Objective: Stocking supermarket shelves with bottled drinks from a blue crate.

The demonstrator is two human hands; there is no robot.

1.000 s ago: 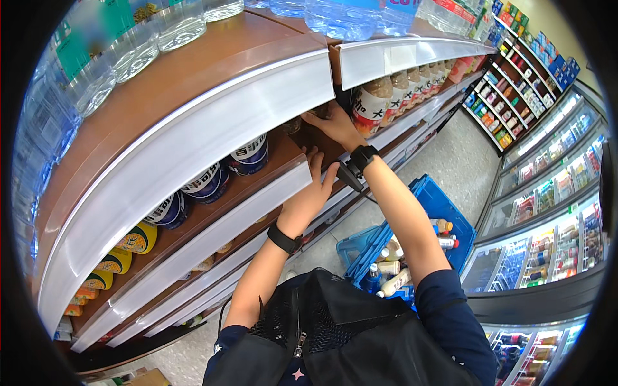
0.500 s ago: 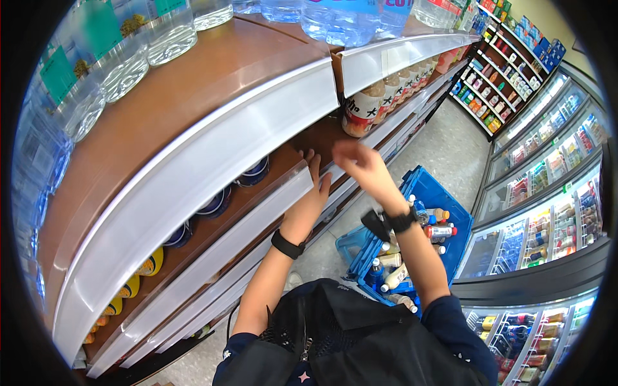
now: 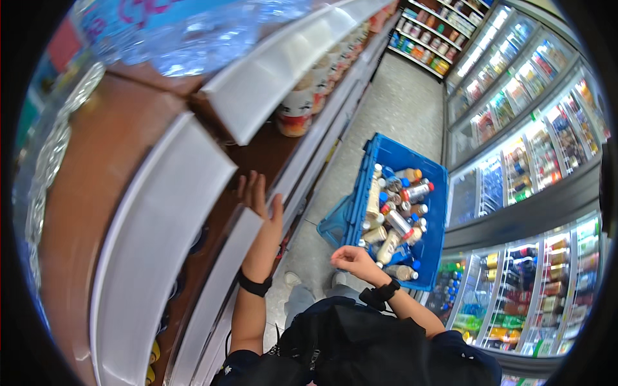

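My left hand is open at the shelf, its fingers spread upward beside the end of a white shelf-edge strip. I see no object in it. Low in front of me, my right hand is curled, thumb against the fingers, with nothing visible in its grasp. It is nearest to a blue crate on the floor. Jumbled bottles lie inside, among them a cream-coloured bottle close to that hand. Past my left hand, a row of cups with white and red wrapping stands on the shelf.
Packs of clear water bottles sit on the brown upper shelf, whose white edge juts out at left. Glass-door fridges line the right side. A tiled floor runs between, toward a stocked shelf at the far end.
My right hand has dropped from the shelf toward the crate. My left hand stays at the shelf edge. The view has swung right, bringing the whole crate into sight.
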